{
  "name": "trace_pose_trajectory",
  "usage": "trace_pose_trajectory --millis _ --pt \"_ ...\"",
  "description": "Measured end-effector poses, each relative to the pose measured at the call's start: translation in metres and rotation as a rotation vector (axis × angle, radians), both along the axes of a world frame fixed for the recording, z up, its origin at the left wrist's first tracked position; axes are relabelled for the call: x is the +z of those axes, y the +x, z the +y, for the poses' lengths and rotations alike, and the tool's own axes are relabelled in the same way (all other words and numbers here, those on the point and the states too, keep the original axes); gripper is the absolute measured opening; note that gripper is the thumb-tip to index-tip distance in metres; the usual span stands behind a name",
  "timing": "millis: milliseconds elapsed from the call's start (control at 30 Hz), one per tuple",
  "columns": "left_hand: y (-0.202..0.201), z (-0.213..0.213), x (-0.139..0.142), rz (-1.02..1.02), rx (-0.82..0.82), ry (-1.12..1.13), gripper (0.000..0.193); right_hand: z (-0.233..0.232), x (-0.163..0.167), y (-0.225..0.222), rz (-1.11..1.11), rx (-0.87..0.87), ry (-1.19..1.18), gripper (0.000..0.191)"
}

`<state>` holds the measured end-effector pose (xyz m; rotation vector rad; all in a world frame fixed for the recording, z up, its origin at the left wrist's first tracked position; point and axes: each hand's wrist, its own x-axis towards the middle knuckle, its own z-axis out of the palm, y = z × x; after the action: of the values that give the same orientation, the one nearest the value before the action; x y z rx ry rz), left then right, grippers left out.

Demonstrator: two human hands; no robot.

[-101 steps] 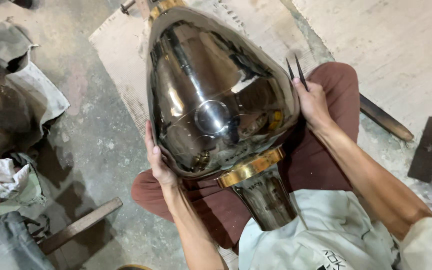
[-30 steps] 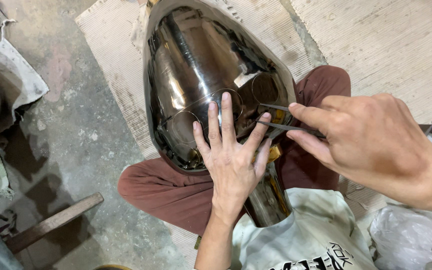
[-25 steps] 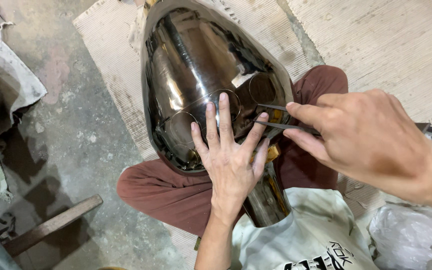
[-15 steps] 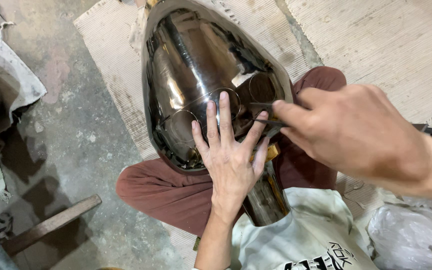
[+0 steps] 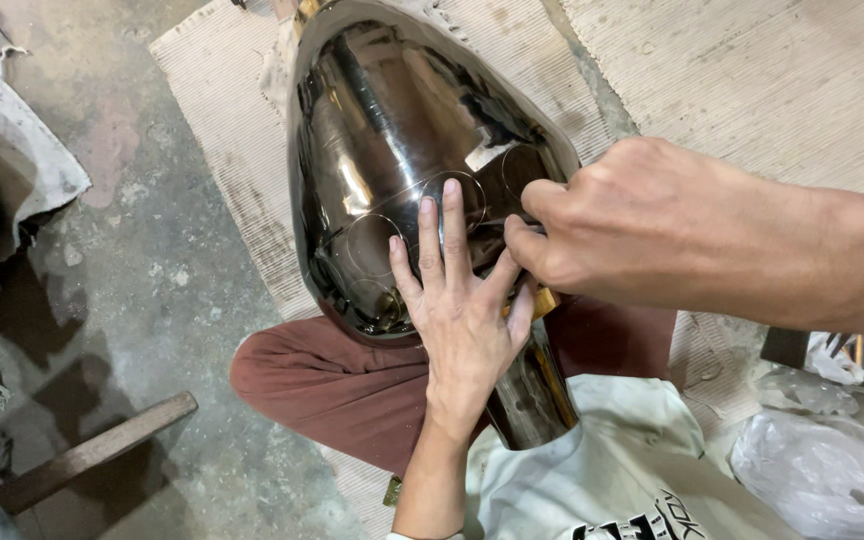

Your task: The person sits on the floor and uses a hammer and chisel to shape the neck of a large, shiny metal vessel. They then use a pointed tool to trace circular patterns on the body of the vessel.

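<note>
A large polished, egg-shaped metal vessel (image 5: 382, 130) lies across my lap, its narrow neck (image 5: 527, 400) pointing toward me below a brass band (image 5: 546, 302). Faint scribed circles (image 5: 372, 245) show on its dark mirror surface. My left hand (image 5: 457, 310) lies flat on the lower part of the vessel, fingers spread, holding nothing. My right hand (image 5: 652, 225) comes in from the right. Its fingers are pinched on a thin dark two-legged scribing tool against the surface, just beside my left fingertips. The hand hides almost all of the tool.
The vessel's far end rests on a woven mat (image 5: 222, 120) laid over a stained concrete floor (image 5: 132, 300). A wooden bar (image 5: 92, 455) lies at lower left, with grey cloth (image 5: 12, 170) at the left edge. A clear plastic bag (image 5: 812, 470) sits at lower right.
Both hands first held the vessel by its sides. My left hand then went flat on the surface. My right hand with the tool has moved left, close to my left fingers.
</note>
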<state>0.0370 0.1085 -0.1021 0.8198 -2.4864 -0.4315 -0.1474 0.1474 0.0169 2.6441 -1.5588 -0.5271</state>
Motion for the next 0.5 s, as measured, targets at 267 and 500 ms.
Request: trace_pose_trajectory --millis 267,500 --pt "-0.002 0.0 -0.001 0.017 0.002 -0.028 0.045 0.014 -0.001 -0.001 -0.034 -0.119 0.009 0.047" --pt "-0.001 0.001 -0.002 0.005 0.01 -0.04 0.037 0.025 -0.002 -0.002 -0.134 -0.153 -0.039 0.059"
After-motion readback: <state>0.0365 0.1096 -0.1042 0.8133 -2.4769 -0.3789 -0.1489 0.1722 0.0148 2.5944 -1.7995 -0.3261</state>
